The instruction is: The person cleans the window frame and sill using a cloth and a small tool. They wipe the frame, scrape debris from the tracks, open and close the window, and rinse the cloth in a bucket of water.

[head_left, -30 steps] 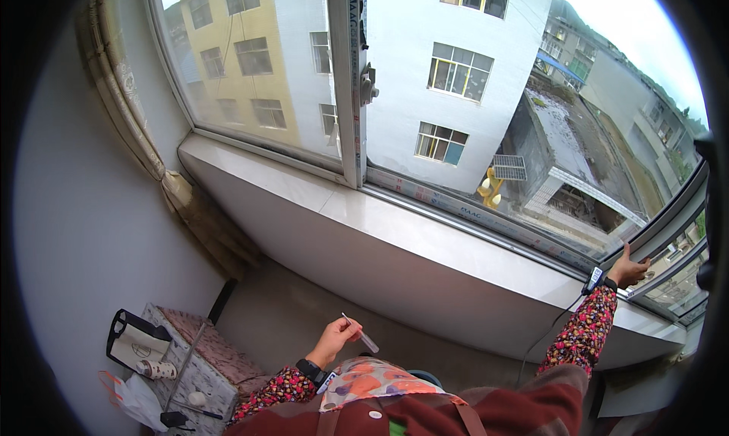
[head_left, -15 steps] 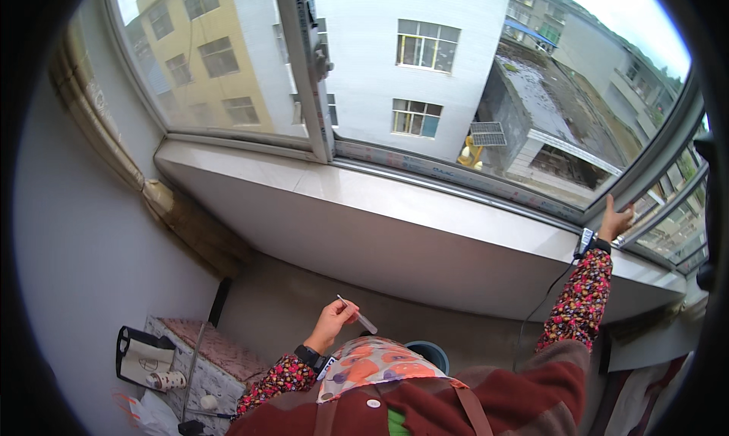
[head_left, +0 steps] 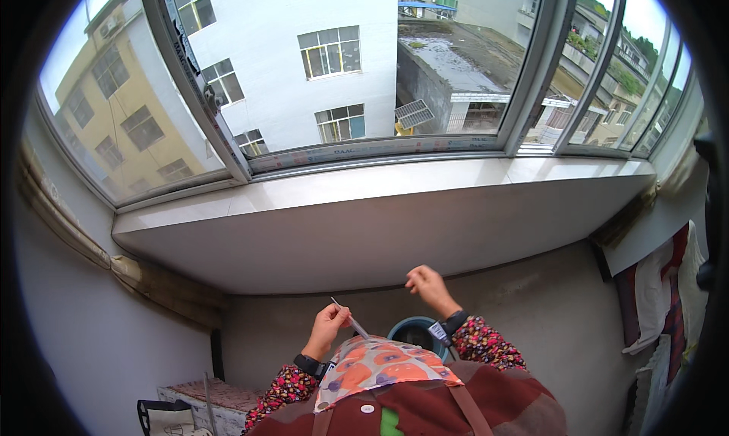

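Note:
My left hand (head_left: 325, 331) is closed on a slim, pale, flat stick-like tool (head_left: 351, 320). The tool slants down to the right, its lower end close to the orange-patterned apron (head_left: 387, 371) at my front. Its exact kind is too small to make out. My right hand (head_left: 430, 290) hovers past the rim of a blue bucket (head_left: 393, 331), fingers loosely bent and a little apart, with nothing visible in them. The bucket has dark contents and is partly hidden by the apron and my right wrist.
A white window sill (head_left: 364, 189) runs across in front, below sliding windows with a metal frame (head_left: 380, 149). Tied curtains (head_left: 152, 284) hang at the left. A patterned box-like piece (head_left: 228, 394) stands at lower left. Fabrics (head_left: 653, 299) hang at the right.
My right hand has left the window frame at the right and come down and left to beside the bucket. The view has swung to the right. My left hand still holds the pale tool.

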A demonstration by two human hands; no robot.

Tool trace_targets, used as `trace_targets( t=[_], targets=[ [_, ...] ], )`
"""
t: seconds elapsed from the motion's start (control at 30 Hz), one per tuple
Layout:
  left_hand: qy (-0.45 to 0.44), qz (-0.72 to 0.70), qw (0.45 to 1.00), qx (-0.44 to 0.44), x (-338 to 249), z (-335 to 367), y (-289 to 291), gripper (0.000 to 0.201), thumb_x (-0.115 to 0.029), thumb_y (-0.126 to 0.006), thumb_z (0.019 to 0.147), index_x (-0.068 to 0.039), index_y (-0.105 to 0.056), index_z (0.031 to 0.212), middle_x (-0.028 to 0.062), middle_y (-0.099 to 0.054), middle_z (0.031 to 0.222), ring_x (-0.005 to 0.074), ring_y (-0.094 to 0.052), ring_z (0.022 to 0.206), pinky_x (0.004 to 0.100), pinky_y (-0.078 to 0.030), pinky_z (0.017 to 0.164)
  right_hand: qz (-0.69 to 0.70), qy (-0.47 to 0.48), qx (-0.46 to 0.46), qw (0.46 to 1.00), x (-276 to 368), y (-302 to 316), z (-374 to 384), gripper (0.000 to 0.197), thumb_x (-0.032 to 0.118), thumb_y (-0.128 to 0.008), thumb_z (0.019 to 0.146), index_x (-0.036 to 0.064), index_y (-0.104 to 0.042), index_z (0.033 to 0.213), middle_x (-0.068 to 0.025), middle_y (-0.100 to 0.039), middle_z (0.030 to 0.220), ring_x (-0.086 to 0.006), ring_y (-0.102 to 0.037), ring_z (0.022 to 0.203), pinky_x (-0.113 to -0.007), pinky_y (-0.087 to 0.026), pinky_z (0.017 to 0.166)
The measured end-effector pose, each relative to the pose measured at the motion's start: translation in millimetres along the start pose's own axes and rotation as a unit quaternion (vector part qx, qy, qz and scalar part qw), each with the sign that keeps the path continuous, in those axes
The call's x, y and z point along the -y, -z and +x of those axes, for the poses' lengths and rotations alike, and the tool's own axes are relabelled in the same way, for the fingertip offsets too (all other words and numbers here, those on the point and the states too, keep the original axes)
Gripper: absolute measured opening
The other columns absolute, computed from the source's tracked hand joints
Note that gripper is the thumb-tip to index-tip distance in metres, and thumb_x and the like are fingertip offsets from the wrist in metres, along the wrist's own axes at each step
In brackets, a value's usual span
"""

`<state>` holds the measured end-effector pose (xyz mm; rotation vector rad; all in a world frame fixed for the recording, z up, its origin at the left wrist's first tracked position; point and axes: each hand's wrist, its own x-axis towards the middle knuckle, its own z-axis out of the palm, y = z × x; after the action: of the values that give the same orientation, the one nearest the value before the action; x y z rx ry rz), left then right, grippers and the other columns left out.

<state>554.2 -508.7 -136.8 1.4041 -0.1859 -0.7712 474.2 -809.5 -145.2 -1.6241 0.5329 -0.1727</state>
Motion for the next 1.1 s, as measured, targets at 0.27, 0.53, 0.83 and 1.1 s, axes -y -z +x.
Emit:
trace_targets(
  t=[0.27, 0.53, 0.83, 1.1],
  targets=[
    [-0.05, 0.049, 0.997, 0.022, 6.2, -28.4, -37.5, 0.019, -0.02, -0.067, 0.096, -0.001, -0.066, 0.096, 0.0014, -0.067, 0.086, 0.0093, -0.063, 0.08, 0.0244, -0.052, 0.073, -0.081, 0.043, 0.322, 0.942, 24.7, -66.9, -82.3, 0.044, 0.039, -0.064, 0.096, 0.0017, -0.062, 0.12, -0.013, -0.07, 0.11, -0.0216, -0.066, 0.103, -0.034, -0.052, 0.09],
    [-0.077, 0.147, 0.986, 0.017, 7.4, -55.5, -52.4, 0.018, -0.016, -0.071, 0.092, 0.001, -0.07, 0.097, 0.0039, -0.07, 0.087, 0.01, -0.063, 0.077, 0.0244, -0.051, 0.072, -0.178, 0.137, 0.294, 0.929, 9.4, -64.1, -114.3, 0.039, 0.027, -0.066, 0.092, 0.0028, -0.061, 0.122, -0.0185, -0.069, 0.106, -0.033, -0.067, 0.097, -0.039, -0.052, 0.084],
    [-0.041, 0.089, 0.995, -0.021, 0.2, -68.2, -20.1, 0.029, -0.029, -0.061, 0.099, -0.004, -0.068, 0.086, -0.0036, -0.055, 0.059, 0.0043, -0.05, 0.049, 0.0195, -0.038, 0.047, -0.23, 0.053, 0.013, 0.972, -3.2, -32.9, -126.9, 0.023, 0.024, -0.067, 0.084, 0.0044, -0.069, 0.095, -0.0134, -0.069, 0.093, -0.0271, -0.068, 0.089, -0.038, -0.053, 0.081],
    [-0.074, 0.046, 0.989, -0.117, 15.6, -123.3, 106.2, 0.024, -0.019, -0.047, 0.105, -0.005, -0.054, 0.123, 0.0063, -0.068, 0.085, 0.0112, -0.063, 0.072, 0.0248, -0.051, 0.066, -0.124, 0.098, -0.041, 0.987, 22.3, -137.7, -86.4, 0.032, 0.035, -0.062, 0.091, 0.0034, -0.07, 0.093, -0.0133, -0.063, 0.067, -0.025, -0.062, 0.062, -0.038, -0.05, 0.064]
  ],
)
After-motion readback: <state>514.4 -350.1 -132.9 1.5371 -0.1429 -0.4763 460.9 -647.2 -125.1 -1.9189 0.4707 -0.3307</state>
